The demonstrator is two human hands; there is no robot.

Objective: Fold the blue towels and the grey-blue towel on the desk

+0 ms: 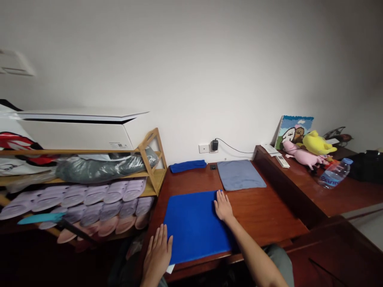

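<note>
A bright blue cloth lies spread flat on the reddish-brown wooden desk. My left hand rests at the cloth's left edge, palm down with the fingers stretched out. At the upper right part of the cloth, my right hand lies flat with its fingers extended. Neither hand holds anything. A small white tag sticks out at the cloth's lower left corner. Behind it are a folded grey-blue cloth on the right and a rolled dark blue cloth on the left, near the wall.
Left of the desk stands a wooden rack with lilac slippers and a white box. A raised side surface on the right holds plush toys, a bottle and a remote. A black charger is plugged into the wall.
</note>
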